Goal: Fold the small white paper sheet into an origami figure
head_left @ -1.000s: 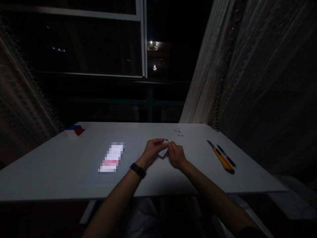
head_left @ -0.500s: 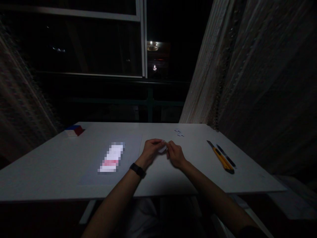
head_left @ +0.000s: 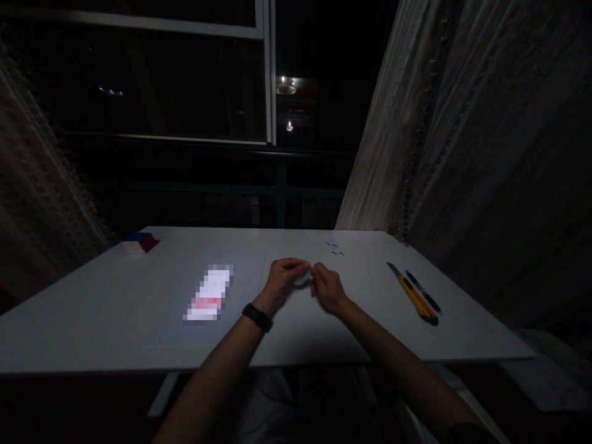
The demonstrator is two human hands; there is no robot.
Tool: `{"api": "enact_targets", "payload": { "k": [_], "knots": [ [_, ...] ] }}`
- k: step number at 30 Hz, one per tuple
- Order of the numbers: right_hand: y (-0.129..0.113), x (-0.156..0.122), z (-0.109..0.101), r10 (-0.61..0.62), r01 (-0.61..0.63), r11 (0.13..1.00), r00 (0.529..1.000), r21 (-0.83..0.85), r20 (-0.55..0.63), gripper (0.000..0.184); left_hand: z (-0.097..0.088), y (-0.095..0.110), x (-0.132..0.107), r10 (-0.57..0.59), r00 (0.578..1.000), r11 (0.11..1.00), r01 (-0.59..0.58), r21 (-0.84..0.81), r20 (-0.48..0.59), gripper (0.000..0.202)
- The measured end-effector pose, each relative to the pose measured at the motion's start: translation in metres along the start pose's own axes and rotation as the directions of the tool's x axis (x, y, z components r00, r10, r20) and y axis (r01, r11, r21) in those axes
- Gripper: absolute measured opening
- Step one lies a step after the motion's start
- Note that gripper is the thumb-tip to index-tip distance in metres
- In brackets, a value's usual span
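Note:
Over the middle of the table, my left hand and my right hand meet at the fingertips. Between them is a small white piece of paper, mostly covered by the fingers. My left thumb and fingers pinch it from the left; a black band is on that wrist. My right fingers are curled in and pinch at its right edge. Just beyond the hands lie several small paper bits with dark marks.
To the right lie a yellow utility knife, blade out, and a dark pen. A glowing, blurred-out screen rests on a white sheet at left. A coloured cube sits at the far-left edge. Curtains hang behind.
The white piece between my fingertips is turned slightly, and my fingers have shifted a little. Everything else stays in place.

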State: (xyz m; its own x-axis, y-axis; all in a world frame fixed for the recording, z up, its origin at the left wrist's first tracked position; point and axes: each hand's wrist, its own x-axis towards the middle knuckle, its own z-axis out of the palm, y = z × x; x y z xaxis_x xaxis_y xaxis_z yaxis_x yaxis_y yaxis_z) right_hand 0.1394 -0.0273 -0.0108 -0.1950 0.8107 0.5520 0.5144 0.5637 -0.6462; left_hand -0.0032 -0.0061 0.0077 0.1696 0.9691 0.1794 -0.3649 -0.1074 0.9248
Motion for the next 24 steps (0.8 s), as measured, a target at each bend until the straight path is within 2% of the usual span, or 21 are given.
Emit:
{"api": "enact_targets", "payload": {
  "k": [3, 6, 8, 14, 24],
  "knots": [
    [0.000, 0.000, -0.001, 0.010, -0.009, 1.000, 1.000, 0.018, -0.009, 0.033, -0.001, -0.001, 0.000, 0.015, 0.999, 1.000, -0.016, 0.008, 0.038, 0.028],
    [0.000, 0.001, 0.001, 0.028, -0.027, 0.998, 1.000, 0.063, -0.010, 0.034, -0.001, -0.002, 0.001, 0.032, 0.999, 0.999, -0.032, 0.038, 0.019, 0.028],
    [-0.001, 0.002, 0.002, 0.057, -0.055, 0.991, 0.998, 0.125, -0.010, 0.035, -0.001, -0.001, 0.001, 0.036, 0.999, 0.998, -0.036, 0.051, -0.002, 0.030],
    [0.000, 0.006, 0.001, 0.150, -0.122, 0.946, 0.986, 0.300, -0.072, 0.040, 0.001, 0.000, 0.001, 0.015, 0.998, 0.996, -0.020, 0.088, 0.059, 0.039],
    [0.006, 0.011, 0.004, 0.224, -0.197, 0.865, 0.975, 0.462, -0.003, 0.042, -0.001, -0.007, 0.007, 0.062, 0.997, 0.978, -0.049, 0.203, -0.055, 0.036]
  ]
}}
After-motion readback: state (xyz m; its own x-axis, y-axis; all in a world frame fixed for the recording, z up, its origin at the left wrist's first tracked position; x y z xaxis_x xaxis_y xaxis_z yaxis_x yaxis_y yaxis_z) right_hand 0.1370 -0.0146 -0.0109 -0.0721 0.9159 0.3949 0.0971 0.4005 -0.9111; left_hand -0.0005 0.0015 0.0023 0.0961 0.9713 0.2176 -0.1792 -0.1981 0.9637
